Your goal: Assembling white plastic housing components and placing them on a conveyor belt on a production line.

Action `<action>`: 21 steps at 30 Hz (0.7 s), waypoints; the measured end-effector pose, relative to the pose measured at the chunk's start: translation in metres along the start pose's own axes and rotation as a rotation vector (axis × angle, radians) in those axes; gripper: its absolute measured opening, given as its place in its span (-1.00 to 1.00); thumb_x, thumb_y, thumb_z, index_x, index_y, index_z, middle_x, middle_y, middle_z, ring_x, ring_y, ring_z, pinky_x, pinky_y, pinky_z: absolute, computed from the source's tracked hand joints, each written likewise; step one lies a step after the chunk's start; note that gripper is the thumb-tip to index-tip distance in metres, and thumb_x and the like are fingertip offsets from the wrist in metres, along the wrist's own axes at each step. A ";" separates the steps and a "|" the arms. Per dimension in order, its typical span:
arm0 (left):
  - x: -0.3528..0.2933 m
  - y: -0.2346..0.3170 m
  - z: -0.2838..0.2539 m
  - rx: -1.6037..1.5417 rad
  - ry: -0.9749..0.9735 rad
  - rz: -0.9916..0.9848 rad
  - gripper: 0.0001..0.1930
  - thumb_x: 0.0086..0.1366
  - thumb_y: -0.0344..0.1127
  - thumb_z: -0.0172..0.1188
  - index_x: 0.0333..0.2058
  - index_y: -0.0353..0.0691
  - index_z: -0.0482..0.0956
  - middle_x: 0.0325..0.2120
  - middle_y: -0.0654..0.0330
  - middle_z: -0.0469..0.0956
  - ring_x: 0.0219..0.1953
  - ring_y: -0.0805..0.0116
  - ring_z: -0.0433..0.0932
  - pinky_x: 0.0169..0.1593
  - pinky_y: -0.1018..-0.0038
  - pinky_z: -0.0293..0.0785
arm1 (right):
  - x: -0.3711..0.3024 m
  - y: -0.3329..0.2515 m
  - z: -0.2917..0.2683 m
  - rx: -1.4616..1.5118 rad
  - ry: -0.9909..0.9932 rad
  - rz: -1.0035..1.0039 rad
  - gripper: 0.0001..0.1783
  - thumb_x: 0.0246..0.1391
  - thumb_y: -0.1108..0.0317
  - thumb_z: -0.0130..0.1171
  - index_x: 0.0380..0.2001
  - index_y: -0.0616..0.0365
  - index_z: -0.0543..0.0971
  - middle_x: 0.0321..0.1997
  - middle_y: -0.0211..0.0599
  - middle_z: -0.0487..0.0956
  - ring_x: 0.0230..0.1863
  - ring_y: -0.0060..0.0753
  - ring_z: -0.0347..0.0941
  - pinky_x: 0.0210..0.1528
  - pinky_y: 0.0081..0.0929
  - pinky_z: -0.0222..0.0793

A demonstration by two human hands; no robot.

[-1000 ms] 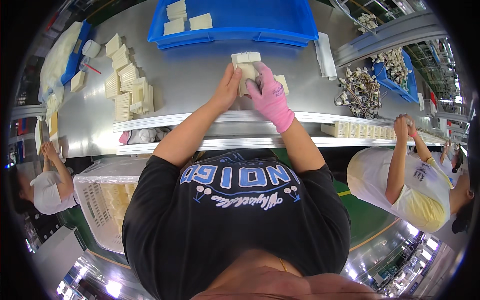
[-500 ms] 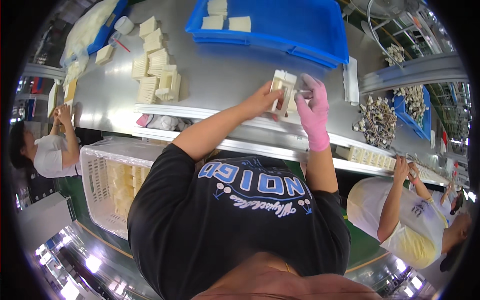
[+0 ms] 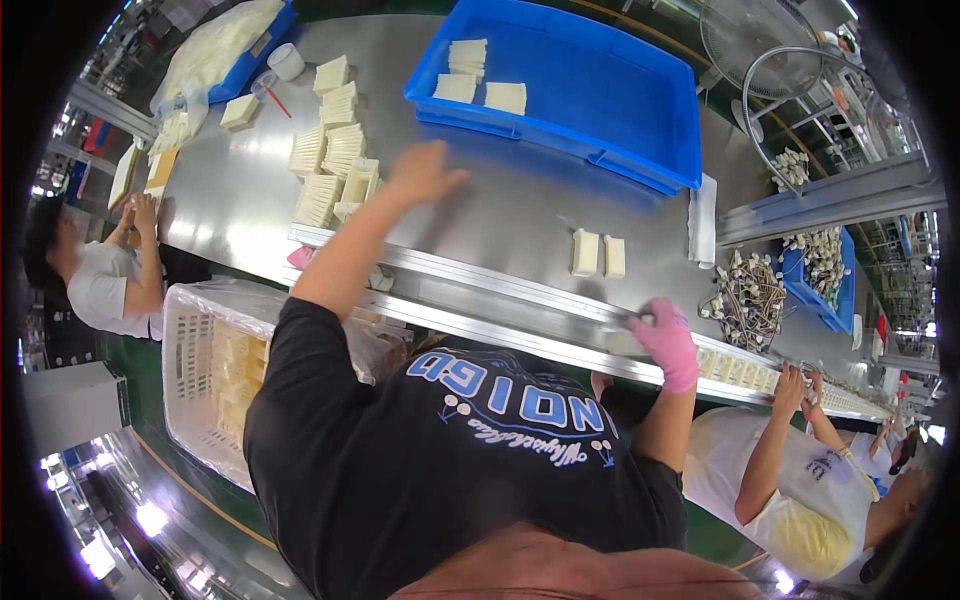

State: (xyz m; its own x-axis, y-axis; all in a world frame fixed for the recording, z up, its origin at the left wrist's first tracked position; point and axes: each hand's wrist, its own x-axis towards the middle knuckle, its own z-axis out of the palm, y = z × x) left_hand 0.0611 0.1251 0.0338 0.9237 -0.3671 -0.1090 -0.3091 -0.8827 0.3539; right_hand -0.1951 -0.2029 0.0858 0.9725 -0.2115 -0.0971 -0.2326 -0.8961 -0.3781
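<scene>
The steel table (image 3: pixel 520 215) is carrying a blue tray (image 3: pixel 600 90), cream block stacks (image 3: pixel 335 175) and two blocks (image 3: pixel 597 254) (side by side).

Light: bright and even, from overhead.
Glare: pale sheen on the steel table (image 3: pixel 250 200); lamp spots reflect off the floor at lower left.
Blur: the raised left hand (image 3: pixel 422 172) is smeared by motion.
Edges: strong fisheye bending, black rim around the picture.
</scene>
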 end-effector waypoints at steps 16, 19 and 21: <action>0.002 -0.026 0.032 0.126 -0.124 -0.204 -0.32 -0.09 -0.10 0.16 -0.02 -0.27 0.12 -0.26 -0.11 0.41 -0.19 -0.01 0.44 -0.15 0.27 0.39 | 0.139 0.010 0.083 -0.183 -0.250 0.185 -0.48 -0.29 0.19 0.05 -0.22 0.29 0.31 -0.28 0.04 0.48 -0.16 -0.02 0.38 -0.14 -0.29 0.29; -0.003 -0.006 0.024 0.066 -0.134 -0.310 -0.36 -0.03 -0.12 0.11 0.02 -0.19 0.11 -0.16 -0.10 0.33 -0.10 0.07 0.38 -0.15 0.24 0.39 | 0.143 0.007 0.091 -0.360 -0.407 0.301 -0.53 -0.14 0.13 0.00 -0.15 0.15 0.32 -0.13 -0.10 0.45 -0.07 -0.12 0.36 -0.09 -0.31 0.28; -0.004 -0.001 0.018 0.117 0.017 -0.208 -0.46 0.01 -0.24 0.06 0.03 -0.05 0.18 0.01 -0.05 0.18 0.08 0.14 0.19 -0.01 0.20 0.27 | 0.146 0.017 0.099 -0.346 -0.396 0.312 -0.49 -0.16 0.12 0.03 -0.13 0.14 0.31 -0.13 -0.13 0.46 -0.06 -0.14 0.37 -0.10 -0.30 0.28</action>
State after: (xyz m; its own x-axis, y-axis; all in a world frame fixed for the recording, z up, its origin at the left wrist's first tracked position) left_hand 0.0532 0.1223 0.0173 0.9737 -0.1694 -0.1524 -0.1345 -0.9672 0.2155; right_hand -0.0575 -0.2104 -0.0264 0.7670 -0.3823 -0.5153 -0.4256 -0.9041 0.0374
